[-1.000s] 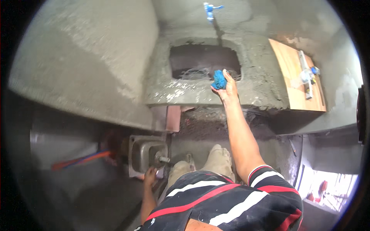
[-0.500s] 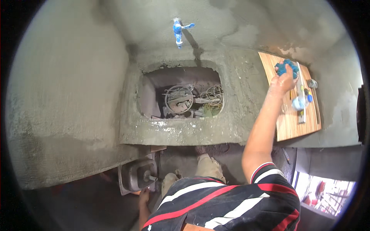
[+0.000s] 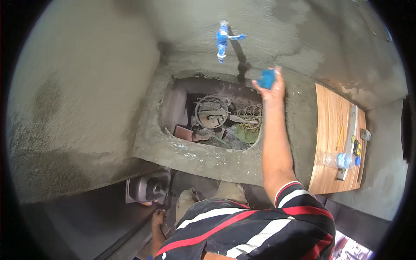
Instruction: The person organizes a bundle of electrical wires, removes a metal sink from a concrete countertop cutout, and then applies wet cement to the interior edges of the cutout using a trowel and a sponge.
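My right hand (image 3: 274, 90) grips a blue sponge (image 3: 266, 79) over the wet cement counter (image 3: 190, 156), beside the far right corner of its rectangular opening. The thumb and fingers curve around the sponge, which is squeezed in the palm. My left hand (image 3: 158, 216) hangs low at the lower left, fingers loosely bent, with nothing visible in it. It is just below a stainless steel sink (image 3: 147, 186) and apart from it.
Through the opening show a round bucket (image 3: 212, 112) of rubble and coiled wire (image 3: 249, 116). A blue-wrapped tap (image 3: 222, 41) juts from the back wall. On the right, a wood-grain board (image 3: 327, 130) carries a plastic bottle (image 3: 344, 160), a metal level (image 3: 352, 125), a tape measure (image 3: 356, 148) and a pencil (image 3: 340, 138).
My right hand has carried the sponge leftward from over the wood-grain board to the cement beside the opening. My left hand has moved off the sink's edge. The view has shifted.
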